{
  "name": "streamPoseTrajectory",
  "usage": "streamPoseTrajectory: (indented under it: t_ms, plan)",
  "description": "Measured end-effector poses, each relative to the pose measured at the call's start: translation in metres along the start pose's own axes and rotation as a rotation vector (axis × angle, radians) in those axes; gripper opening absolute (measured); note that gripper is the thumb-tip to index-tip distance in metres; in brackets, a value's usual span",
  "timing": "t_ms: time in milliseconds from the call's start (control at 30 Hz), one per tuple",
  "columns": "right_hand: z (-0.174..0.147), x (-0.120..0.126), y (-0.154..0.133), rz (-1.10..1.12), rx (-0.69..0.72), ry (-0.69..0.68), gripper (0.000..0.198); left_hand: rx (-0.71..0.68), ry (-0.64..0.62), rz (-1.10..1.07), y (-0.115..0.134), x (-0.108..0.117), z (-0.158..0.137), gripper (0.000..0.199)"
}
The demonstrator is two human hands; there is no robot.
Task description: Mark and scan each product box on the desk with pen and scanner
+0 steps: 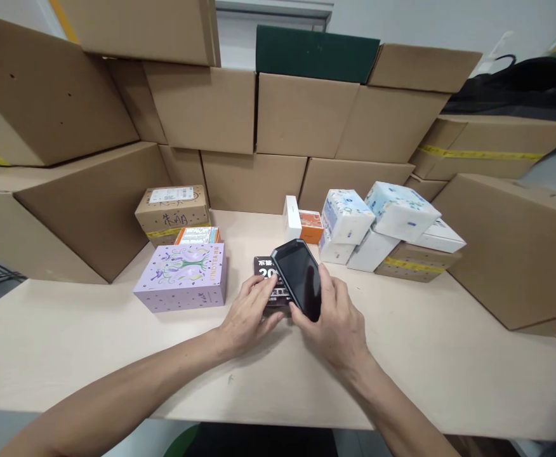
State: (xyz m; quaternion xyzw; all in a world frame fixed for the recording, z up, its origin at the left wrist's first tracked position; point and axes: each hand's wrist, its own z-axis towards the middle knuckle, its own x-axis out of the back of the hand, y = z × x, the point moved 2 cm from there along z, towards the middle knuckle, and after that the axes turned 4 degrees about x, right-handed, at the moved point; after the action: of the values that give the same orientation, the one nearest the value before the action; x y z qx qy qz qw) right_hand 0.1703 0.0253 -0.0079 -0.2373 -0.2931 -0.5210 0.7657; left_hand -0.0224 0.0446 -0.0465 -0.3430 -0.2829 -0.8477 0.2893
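My right hand [337, 317] grips a black smartphone [301, 276] by its lower end and right edge, its dark screen tilted up toward me. Under and behind the phone is a black box [264, 263] with white print, partly covered by the phone and by my fingers. My left hand [249, 315] lies along the left side of that box, fingers stretched out over it and thumb apart. Left of this hand sits a lilac box [185, 276] with a floral print.
Behind the lilac box are a small taped carton [171, 209] and an orange-edged box [198, 235]. A white box [292, 218] and an orange box [311, 226] stand behind the phone. Tissue packs [399, 209] are stacked at right. Large cartons [254, 181] wall the table [416, 362].
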Motion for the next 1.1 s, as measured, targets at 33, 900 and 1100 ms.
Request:
streamPoseTrajectory:
  t_ms: [33,900,1100]
  plan:
    - [-0.0001,0.0,-0.0001,-0.002,0.0,-0.002,0.078,-0.006,0.0,0.002,-0.0003,0.0001,-0.0003,0.086]
    - [-0.0033,-0.0025,0.0009,-0.061,0.041,0.001,0.079,-0.087,0.061,0.0,-0.0012,0.0031,0.0016,0.079]
    - [-0.0031,-0.0013,0.0001,-0.045,0.007,-0.026,0.08,-0.085,0.06,-0.001,-0.0011,0.0031,0.0015,0.079]
